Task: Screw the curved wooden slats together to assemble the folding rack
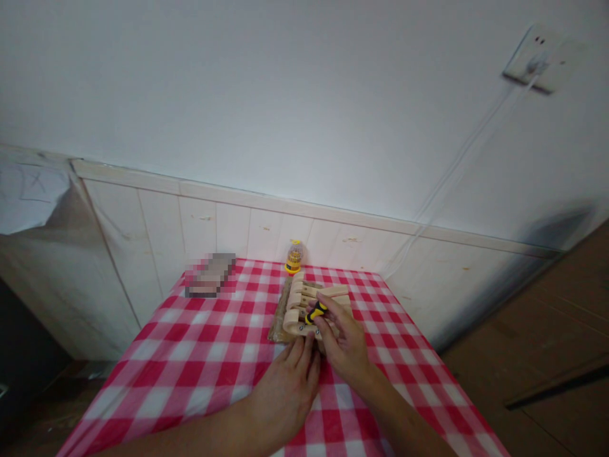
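Note:
In my right hand [346,335] is a yellow-and-black screwdriver [316,311], its handle pinched between thumb and fingers. It slants down to the left over a pale wooden piece [297,298] with several slats and a rounded left end. Small dark screws or holes show along the wood's near edge; the screwdriver's tip cannot be made out. My left hand [291,381] lies with fingers stretched forward, the fingertips against the near edge of the wooden piece. Under the wood is a brown board-like pad [280,317], partly covered.
A clear container with a yellow base and lid [294,257] stands by the wall at the back. A blurred-out flat object [212,275] lies at the back left of the red-and-white checked tablecloth [214,355]. A cable [464,152] runs down from the wall socket [542,60].

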Motion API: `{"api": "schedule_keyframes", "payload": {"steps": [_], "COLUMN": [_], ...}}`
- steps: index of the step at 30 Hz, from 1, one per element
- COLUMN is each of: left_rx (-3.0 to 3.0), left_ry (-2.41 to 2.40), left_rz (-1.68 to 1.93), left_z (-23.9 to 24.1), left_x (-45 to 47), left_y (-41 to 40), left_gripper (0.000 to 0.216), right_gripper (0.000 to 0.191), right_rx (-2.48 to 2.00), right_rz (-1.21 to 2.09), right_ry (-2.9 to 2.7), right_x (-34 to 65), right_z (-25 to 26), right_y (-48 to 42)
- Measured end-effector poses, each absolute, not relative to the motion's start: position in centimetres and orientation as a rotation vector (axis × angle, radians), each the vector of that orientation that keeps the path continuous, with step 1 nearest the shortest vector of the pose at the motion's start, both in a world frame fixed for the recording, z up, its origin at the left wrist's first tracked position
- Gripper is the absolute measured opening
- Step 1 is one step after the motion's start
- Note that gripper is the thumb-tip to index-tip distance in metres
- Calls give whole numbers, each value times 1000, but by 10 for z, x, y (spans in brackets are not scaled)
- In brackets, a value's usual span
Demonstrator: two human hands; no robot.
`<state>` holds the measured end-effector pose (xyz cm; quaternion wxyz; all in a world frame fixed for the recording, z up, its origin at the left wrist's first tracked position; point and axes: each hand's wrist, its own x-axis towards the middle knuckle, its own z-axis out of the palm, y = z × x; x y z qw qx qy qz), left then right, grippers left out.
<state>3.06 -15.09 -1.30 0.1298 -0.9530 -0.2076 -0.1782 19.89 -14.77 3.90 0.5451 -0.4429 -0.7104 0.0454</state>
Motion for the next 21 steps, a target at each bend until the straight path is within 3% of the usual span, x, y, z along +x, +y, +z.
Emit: {"api": "schedule_keyframes", "payload": {"steps": [21], "left_rx": [-2755], "left_ry": [-601], "left_rz": [-521], "left_z": [-16], "left_x": [30], "left_y": [-152], "left_gripper": [51], "right_gripper": [37], "right_rx": [-1139], "right_rz": [-3], "right_ry": [-1521], "right_x": [197], "right_z": [43], "right_y": [-146]}}
